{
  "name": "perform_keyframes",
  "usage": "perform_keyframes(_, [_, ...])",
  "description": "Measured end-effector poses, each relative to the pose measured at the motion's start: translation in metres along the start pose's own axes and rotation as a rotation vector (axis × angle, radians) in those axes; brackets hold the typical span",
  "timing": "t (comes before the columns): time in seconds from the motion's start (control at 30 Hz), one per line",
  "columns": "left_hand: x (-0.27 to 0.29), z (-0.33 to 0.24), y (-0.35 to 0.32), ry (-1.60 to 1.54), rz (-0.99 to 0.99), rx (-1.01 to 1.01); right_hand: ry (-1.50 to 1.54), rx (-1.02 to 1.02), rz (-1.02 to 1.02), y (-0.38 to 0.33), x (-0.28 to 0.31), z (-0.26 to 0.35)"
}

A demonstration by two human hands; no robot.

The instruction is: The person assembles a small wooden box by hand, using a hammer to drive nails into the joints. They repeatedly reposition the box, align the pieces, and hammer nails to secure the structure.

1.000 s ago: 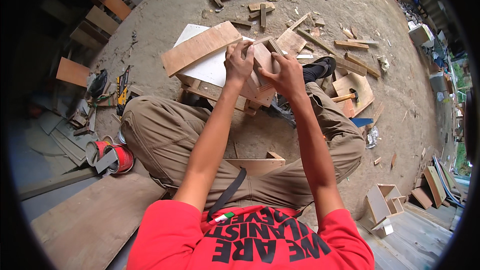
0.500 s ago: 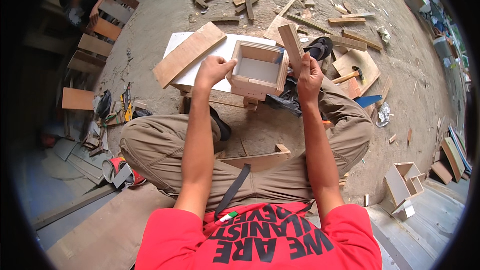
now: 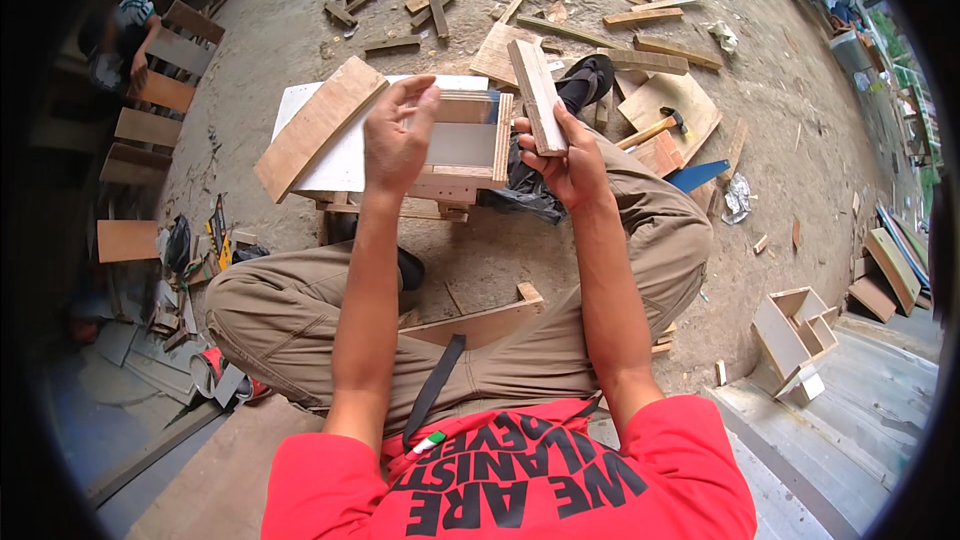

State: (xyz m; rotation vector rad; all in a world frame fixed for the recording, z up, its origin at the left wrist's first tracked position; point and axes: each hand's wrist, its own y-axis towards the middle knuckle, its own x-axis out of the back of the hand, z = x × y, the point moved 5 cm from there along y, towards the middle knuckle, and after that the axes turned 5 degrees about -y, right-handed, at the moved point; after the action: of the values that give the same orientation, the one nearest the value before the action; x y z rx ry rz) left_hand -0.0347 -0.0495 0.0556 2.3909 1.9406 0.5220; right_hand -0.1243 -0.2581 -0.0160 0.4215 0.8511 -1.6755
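Note:
A small open wooden box [image 3: 460,177] with a pale bottom stands on a white board [image 3: 345,155] laid over a low wooden stand. In front of its left side is my left hand [image 3: 400,140], raised with the fingers loosely apart and slightly blurred; nothing shows in it. My right hand [image 3: 572,165] grips the lower end of a short wooden strip [image 3: 537,90], held upright and tilted just right of the box. Also on the white board, at its left, a flat plywood piece [image 3: 320,130] lies slantwise.
Past my right knee lie a hammer [image 3: 650,132], a blue saw blade [image 3: 697,177] and scattered wood offcuts [image 3: 655,15]. A divided wooden box [image 3: 790,335] stands at lower right. Another person [image 3: 125,45] is at the far left beside a row of boards [image 3: 150,127].
My left hand has come off the box's left edge and its fingers have loosened. The wooden strip has turned in my right hand, its lower end swinging towards the box. The whole view has shifted.

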Motion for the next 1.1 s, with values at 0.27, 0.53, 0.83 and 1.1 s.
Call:
perform_keyframes(0.27, [-0.052, 0.010, -0.021, -0.785, 0.340, 0.348, 0.088, -0.222, 0.225, -0.013, -0.024, -0.024])
perform_keyframes(0.53, [-0.018, 0.012, -0.009, -0.939, 0.083, 0.252, -0.223, 0.242, 0.259, -0.012, -0.038, -0.007])
perform_keyframes(0.83, [0.000, 0.007, -0.006, 0.014, 0.282, 0.023, -0.300, 0.397, 0.030, 0.001, -0.008, -0.005])
perform_keyframes(1.1, [-0.067, 0.011, -0.050, 0.768, 0.578, -0.116, -0.134, 0.276, -0.167, 0.014, 0.040, -0.005])
